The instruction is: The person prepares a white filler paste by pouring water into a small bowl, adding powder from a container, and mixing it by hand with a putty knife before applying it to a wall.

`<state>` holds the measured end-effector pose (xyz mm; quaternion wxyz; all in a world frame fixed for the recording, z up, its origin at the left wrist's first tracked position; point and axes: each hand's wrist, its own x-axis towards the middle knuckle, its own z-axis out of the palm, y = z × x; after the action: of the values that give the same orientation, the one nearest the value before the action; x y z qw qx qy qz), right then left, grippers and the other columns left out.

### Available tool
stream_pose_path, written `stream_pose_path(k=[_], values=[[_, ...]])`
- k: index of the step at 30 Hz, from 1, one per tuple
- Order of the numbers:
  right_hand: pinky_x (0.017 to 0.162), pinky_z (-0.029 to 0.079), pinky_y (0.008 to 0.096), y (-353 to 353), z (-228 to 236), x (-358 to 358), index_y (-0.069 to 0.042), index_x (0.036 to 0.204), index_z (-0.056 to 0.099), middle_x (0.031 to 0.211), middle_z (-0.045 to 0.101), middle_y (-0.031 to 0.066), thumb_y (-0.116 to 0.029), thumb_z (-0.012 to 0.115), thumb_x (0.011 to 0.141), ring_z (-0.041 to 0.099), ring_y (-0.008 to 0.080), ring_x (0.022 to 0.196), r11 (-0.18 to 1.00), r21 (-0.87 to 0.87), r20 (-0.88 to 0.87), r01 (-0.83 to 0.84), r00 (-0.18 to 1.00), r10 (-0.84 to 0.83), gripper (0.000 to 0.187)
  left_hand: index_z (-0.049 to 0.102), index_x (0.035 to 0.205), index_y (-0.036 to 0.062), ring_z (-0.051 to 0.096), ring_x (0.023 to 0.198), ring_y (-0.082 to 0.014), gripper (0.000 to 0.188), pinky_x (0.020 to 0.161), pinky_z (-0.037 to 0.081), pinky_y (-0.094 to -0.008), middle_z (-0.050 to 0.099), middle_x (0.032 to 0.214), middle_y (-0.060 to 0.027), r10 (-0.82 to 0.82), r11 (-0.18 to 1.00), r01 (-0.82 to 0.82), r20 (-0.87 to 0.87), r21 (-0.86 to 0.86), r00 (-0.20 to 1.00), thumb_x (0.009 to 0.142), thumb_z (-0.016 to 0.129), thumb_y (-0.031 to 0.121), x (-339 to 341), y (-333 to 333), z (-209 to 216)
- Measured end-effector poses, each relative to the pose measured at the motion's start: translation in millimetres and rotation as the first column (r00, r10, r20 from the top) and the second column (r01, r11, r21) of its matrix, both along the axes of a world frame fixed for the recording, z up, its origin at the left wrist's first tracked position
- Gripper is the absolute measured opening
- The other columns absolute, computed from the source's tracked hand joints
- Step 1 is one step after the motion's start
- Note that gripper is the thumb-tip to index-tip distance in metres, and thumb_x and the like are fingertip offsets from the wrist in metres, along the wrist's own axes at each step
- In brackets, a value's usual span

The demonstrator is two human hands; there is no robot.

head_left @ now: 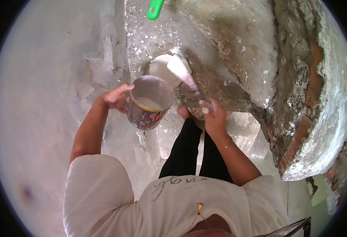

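Observation:
My left hand (119, 97) grips the left side of a small paint bucket (146, 116), its thumb at the rim. The bucket is tilted a little, stained outside, with pale liquid low inside. My right hand (214, 114) is closed round the handle of a paintbrush (187, 80). White paint coats the brush's bristles, which point up and left, beyond the bucket's right rim. Under the bristles, a round white lid or plate (160, 66) lies on the speckled grey surface, partly hidden by the brush and bucket.
A green handle (155, 11) shows at the top edge. On the left stands a smooth grey-white wall (43, 98). A rough wall with exposed brick (315, 75) bulges in from the right. My bare foot (184, 112) shows beyond the bucket.

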<state>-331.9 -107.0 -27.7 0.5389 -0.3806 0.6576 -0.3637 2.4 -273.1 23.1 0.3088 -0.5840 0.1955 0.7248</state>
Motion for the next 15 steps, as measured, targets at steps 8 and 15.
stream_pose_path(k=[8, 15], values=[[0.073, 0.05, 0.037, 14, 25, 9, 0.002, 0.106, 0.056, 0.089, 0.062, 0.0212, 0.002, 0.055, 0.078, 0.063, 0.0347, 0.081, 0.96, -0.198, -0.166, -0.198, 0.972, 0.167, 0.029, 0.015, 0.147, 0.0137, 0.029, 0.128, -0.046, 0.107, 0.1, 0.025, -0.0563, 0.022, 0.148, -0.017, 0.154, 0.987, -0.154, -0.012, 0.043, 0.988, 0.066, 0.044, 0.078, 29, 28, -8], [0.066, 0.048, 0.0422, 15, 3, 18, 0.001, 0.103, 0.057, 0.082, 0.061, 0.0206, -0.002, 0.056, 0.075, 0.06, 0.0386, 0.076, 0.95, -0.182, -0.287, -0.255, 0.937, 0.197, 0.028, 0.028, 0.142, 0.0051, 0.048, 0.109, -0.0418, 0.11, 0.09, 0.036, -0.0462, 0.04, 0.135, -0.0239, 0.17, 0.984, -0.175, 0.103, 0.038, 0.98, 0.063, 0.04, 0.081, 27, 24, -25]])
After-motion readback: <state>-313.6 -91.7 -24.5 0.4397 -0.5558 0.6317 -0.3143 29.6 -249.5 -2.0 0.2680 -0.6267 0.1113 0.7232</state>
